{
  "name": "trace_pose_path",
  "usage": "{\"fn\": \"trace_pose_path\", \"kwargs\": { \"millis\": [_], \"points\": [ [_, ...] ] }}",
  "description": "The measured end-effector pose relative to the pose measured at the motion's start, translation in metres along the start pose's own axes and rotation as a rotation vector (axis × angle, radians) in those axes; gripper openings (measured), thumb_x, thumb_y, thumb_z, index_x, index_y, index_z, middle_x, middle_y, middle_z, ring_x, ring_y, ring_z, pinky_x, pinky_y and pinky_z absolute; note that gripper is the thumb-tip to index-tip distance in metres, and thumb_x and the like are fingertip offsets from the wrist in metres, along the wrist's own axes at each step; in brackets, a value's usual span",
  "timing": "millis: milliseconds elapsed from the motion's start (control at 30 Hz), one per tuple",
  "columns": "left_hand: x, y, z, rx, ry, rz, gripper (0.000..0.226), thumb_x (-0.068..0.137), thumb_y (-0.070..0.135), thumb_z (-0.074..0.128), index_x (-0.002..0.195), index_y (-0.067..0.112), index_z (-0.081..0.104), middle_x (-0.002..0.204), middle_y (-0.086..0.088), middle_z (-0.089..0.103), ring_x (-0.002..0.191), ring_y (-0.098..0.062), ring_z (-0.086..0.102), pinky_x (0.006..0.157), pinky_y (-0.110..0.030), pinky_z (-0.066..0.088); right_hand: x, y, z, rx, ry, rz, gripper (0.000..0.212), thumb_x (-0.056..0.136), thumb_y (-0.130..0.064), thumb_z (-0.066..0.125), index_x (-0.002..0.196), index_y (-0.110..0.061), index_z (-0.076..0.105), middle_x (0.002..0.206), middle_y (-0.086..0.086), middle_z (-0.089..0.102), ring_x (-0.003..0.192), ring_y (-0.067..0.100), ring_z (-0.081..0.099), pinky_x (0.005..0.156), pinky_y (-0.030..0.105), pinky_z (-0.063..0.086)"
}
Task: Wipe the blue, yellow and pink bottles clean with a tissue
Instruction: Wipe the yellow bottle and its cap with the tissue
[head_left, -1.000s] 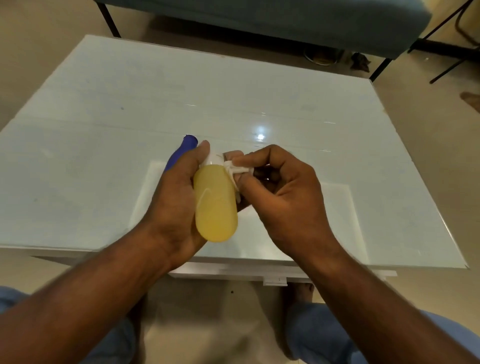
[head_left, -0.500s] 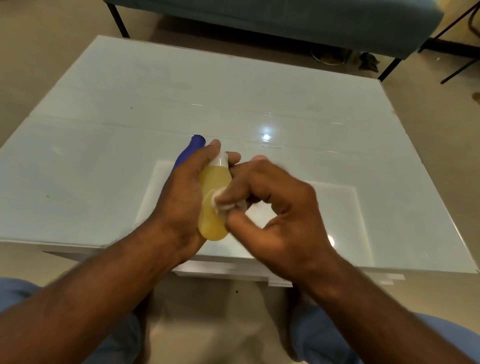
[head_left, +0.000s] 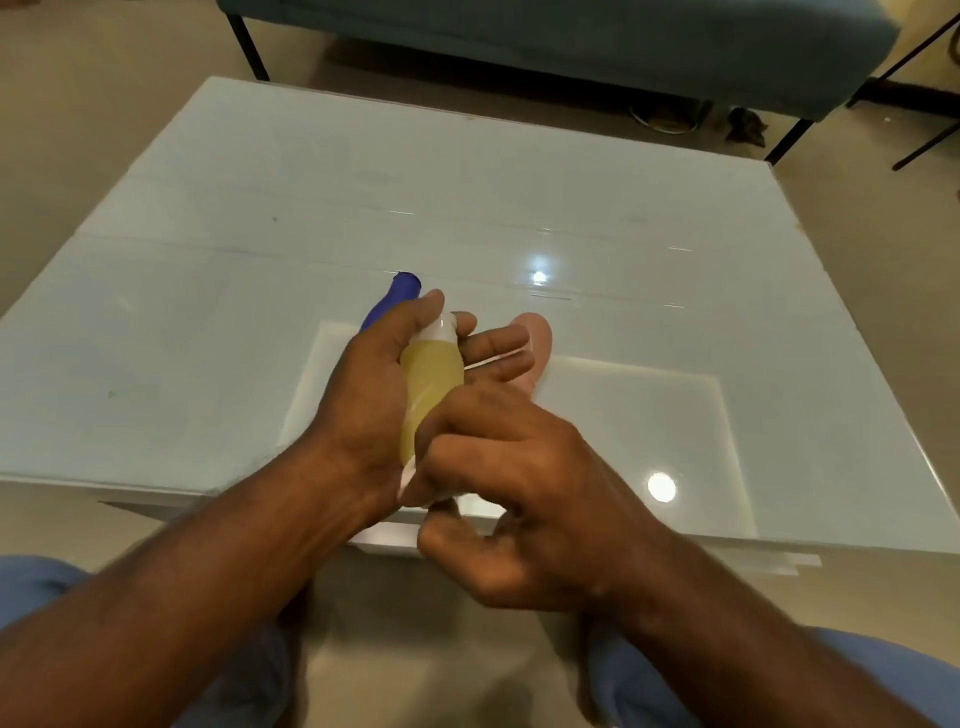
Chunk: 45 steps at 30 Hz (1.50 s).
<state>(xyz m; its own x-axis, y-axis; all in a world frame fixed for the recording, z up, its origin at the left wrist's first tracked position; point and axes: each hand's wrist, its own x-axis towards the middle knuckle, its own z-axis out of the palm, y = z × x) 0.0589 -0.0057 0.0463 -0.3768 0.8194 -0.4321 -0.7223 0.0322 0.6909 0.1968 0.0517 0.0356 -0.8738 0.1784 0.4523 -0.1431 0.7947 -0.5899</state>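
Observation:
My left hand (head_left: 358, 410) grips the yellow bottle (head_left: 430, 387), held lengthwise above the table's near edge with its white cap (head_left: 440, 328) pointing away from me. My right hand (head_left: 519, 499) is closed on a white tissue (head_left: 410, 483) pressed against the bottle's near, bottom end. The blue bottle (head_left: 393, 301) lies on the table behind my left hand, mostly hidden. The pink bottle (head_left: 537, 345) lies behind my fingers, only part of it showing.
The white glass table (head_left: 519, 197) stretches away in front of me. A dark teal bench on black legs (head_left: 571, 47) stands beyond its far edge. My blue-trousered knees are below the table's near edge.
My right hand has slid the tissue down the yellow bottle from the cap end to its bottom end. The pink bottle now shows behind my fingers.

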Motion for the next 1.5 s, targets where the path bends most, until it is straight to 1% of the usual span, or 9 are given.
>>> {"fn": "trace_pose_path", "kwargs": {
  "millis": [233,400,533,633,867,1033,1233,1400,1500],
  "points": [
    [-0.007,-0.016,0.009,0.122,-0.097,0.03,0.056,0.105,0.035,0.044,0.063,0.041,0.08,0.083,0.0,0.079,0.079,-0.017,0.077,0.066,-0.033,0.062,0.011,0.019,-0.02,0.007,0.373,0.23,0.016,0.082,0.006,0.073,0.093,-0.005,0.078,0.098,0.006,0.069,0.091,0.016,0.068,0.074,0.029,0.057],
    [-0.006,-0.002,0.003,0.134,-0.023,-0.004,0.041,0.1,0.049,0.052,0.111,0.014,0.07,0.111,-0.015,0.077,0.102,-0.033,0.075,0.095,-0.048,0.058,0.001,0.002,-0.003,0.032,0.016,-0.007,0.01,0.077,0.005,0.077,0.084,-0.002,0.078,0.092,0.01,0.071,0.087,0.021,0.064,0.081,0.034,0.053],
    [-0.004,-0.003,-0.001,0.114,-0.033,0.006,0.052,0.105,0.048,0.038,0.129,0.009,0.063,0.103,-0.014,0.075,0.088,-0.025,0.075,0.078,-0.042,0.062,0.006,0.018,-0.016,0.071,0.26,0.165,0.016,0.082,0.008,0.078,0.091,-0.006,0.079,0.093,0.006,0.071,0.086,0.013,0.065,0.087,0.035,0.059],
    [-0.006,-0.008,0.003,0.107,-0.054,-0.004,0.04,0.108,0.041,0.039,0.118,0.022,0.073,0.114,-0.017,0.076,0.102,-0.031,0.076,0.086,-0.049,0.062,0.01,0.026,-0.025,0.126,0.438,0.327,0.021,0.092,0.002,0.076,0.1,-0.018,0.076,0.103,0.0,0.071,0.096,0.017,0.073,0.078,0.036,0.065],
    [-0.009,-0.003,0.011,0.211,-0.058,0.104,0.025,0.098,0.036,0.058,0.112,0.018,0.068,0.107,-0.014,0.079,0.101,-0.029,0.077,0.081,-0.041,0.064,0.009,0.025,-0.028,0.25,0.465,0.35,0.018,0.096,-0.001,0.073,0.105,-0.016,0.075,0.104,0.007,0.074,0.1,0.021,0.075,0.083,0.03,0.065],
    [-0.001,-0.002,0.004,0.136,-0.076,0.111,0.083,0.089,0.04,0.073,0.158,0.021,0.031,0.127,-0.018,0.071,0.109,-0.034,0.073,0.085,-0.045,0.062,0.009,0.024,-0.023,0.327,0.43,0.319,0.016,0.095,-0.003,0.073,0.108,-0.013,0.074,0.105,0.01,0.073,0.101,0.028,0.075,0.082,0.05,0.066],
    [-0.004,-0.005,0.002,0.128,-0.037,0.078,0.028,0.097,0.034,0.063,0.116,0.014,0.07,0.096,-0.011,0.075,0.089,-0.025,0.075,0.083,-0.042,0.061,0.006,0.016,-0.014,0.377,0.394,0.253,0.01,0.088,-0.002,0.071,0.094,-0.01,0.072,0.096,0.012,0.068,0.091,0.031,0.071,0.065,0.048,0.063],
    [0.0,0.001,-0.001,0.119,0.007,0.102,0.064,0.095,0.031,0.066,0.153,0.017,0.042,0.112,-0.016,0.072,0.095,-0.032,0.074,0.081,-0.048,0.06,0.003,0.005,-0.008,0.406,0.295,0.186,0.016,0.081,0.01,0.075,0.087,-0.004,0.073,0.092,0.015,0.067,0.094,0.037,0.069,0.057,0.046,0.059],
    [0.0,-0.006,0.001,0.208,-0.09,0.117,0.021,0.101,0.022,0.059,0.11,0.023,0.077,0.101,-0.015,0.075,0.106,-0.038,0.071,0.092,-0.047,0.058,0.007,0.014,-0.015,0.342,0.397,0.237,0.016,0.088,0.006,0.075,0.091,-0.009,0.073,0.093,0.011,0.07,0.092,0.029,0.073,0.064,0.045,0.061]
  ]
}}
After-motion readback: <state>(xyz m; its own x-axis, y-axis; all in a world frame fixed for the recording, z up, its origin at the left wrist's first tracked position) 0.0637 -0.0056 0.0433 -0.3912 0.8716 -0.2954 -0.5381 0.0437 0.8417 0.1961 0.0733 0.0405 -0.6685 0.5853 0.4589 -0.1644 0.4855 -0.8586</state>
